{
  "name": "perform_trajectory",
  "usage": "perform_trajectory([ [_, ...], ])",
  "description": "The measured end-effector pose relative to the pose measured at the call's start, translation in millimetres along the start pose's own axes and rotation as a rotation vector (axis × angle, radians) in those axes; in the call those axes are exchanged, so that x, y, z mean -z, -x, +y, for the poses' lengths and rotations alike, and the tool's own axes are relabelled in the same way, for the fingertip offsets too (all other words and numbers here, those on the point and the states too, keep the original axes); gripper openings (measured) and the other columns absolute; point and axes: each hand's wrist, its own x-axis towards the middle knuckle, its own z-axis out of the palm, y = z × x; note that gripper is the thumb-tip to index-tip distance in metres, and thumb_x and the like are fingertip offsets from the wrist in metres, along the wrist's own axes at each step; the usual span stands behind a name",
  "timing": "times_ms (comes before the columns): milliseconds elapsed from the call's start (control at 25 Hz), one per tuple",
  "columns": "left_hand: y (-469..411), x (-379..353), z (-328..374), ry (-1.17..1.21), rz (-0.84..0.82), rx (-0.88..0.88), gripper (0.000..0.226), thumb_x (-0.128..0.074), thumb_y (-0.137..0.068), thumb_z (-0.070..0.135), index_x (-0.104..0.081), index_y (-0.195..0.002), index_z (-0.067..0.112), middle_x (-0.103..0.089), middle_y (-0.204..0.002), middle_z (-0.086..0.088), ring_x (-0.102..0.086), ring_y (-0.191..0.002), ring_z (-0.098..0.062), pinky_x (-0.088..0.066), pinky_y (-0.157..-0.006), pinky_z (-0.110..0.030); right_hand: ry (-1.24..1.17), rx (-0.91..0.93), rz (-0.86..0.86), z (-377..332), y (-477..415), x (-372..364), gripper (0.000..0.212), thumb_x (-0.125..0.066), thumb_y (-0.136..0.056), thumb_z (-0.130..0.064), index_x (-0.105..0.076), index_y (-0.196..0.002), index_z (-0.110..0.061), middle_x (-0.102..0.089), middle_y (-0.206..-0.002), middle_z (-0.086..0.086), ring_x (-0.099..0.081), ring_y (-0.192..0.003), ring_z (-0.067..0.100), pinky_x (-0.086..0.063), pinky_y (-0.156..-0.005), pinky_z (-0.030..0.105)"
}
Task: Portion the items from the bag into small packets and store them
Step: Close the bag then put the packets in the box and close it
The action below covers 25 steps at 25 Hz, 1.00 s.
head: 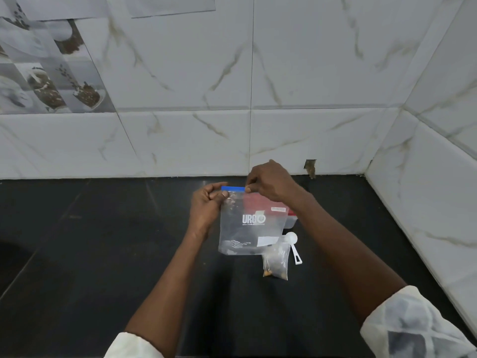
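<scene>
A clear zip bag (249,228) with a blue strip along its top and white print hangs upright above the black counter. My left hand (207,202) pinches the strip's left end. My right hand (268,183) pinches the strip further right. Below the bag's right corner lies a small clear packet (275,263) with brown bits inside. A white measuring spoon (293,244) lies beside that packet. Behind the bag, partly hidden, stands a box with a red lid (290,219).
The black counter (103,241) runs left and toward me. Marble-look tiled walls close it off at the back (258,99) and on the right (426,189). A small hole in the back tile (311,167) sits just above the counter.
</scene>
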Motion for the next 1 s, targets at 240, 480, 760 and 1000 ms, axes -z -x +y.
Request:
perform_trajectory([
  [240, -5, 8, 2, 0.067, -0.009, 0.037, 0.015, -0.06, -0.094, -0.006, -0.071, -0.102, 0.001, -0.078, -0.074, 0.0, -0.07, -0.064, -0.009, -0.059, -0.06, -0.025, -0.107, -0.17, -0.032, 59, 30, 17, 0.011, -0.073, -0.081, -0.03, -0.076, -0.085, -0.02, -0.072, -0.089, -0.004, -0.064, -0.086, 0.015, -0.051, -0.075, 0.034],
  [480, -10, 4, 6, 0.186, 0.016, 0.038, 0.015, -0.062, -0.093, -0.003, -0.072, -0.101, 0.005, -0.075, -0.08, -0.008, -0.066, -0.069, -0.019, -0.056, -0.072, -0.036, -0.634, -0.232, 0.071, 81, 56, 17, 0.02, -0.073, -0.084, -0.032, -0.074, -0.102, -0.022, -0.075, -0.093, -0.003, -0.068, -0.09, 0.014, -0.05, -0.081, 0.029],
  [760, -27, 16, 32, 0.656, 0.083, 0.139, 0.02, -0.063, -0.092, -0.006, -0.068, -0.108, 0.004, -0.076, -0.091, -0.015, -0.076, -0.078, -0.024, -0.063, -0.081, -0.041, -1.278, -0.365, -0.053, 46, 77, -69, 0.027, -0.072, -0.086, -0.013, -0.065, -0.111, -0.012, -0.072, -0.11, 0.004, -0.067, -0.101, 0.018, -0.053, -0.09, 0.042],
  [1000, -20, 36, -9, 0.417, -0.016, 0.31, 0.021, -0.057, -0.097, 0.004, -0.066, -0.115, -0.003, -0.078, -0.091, -0.013, -0.077, -0.076, -0.024, -0.065, -0.073, -0.04, -1.466, -0.599, 0.192, 18, 81, -108, 0.005, -0.061, -0.094, -0.012, -0.063, -0.099, -0.01, -0.067, -0.095, 0.011, -0.068, -0.082, 0.023, -0.06, -0.063, 0.039],
])
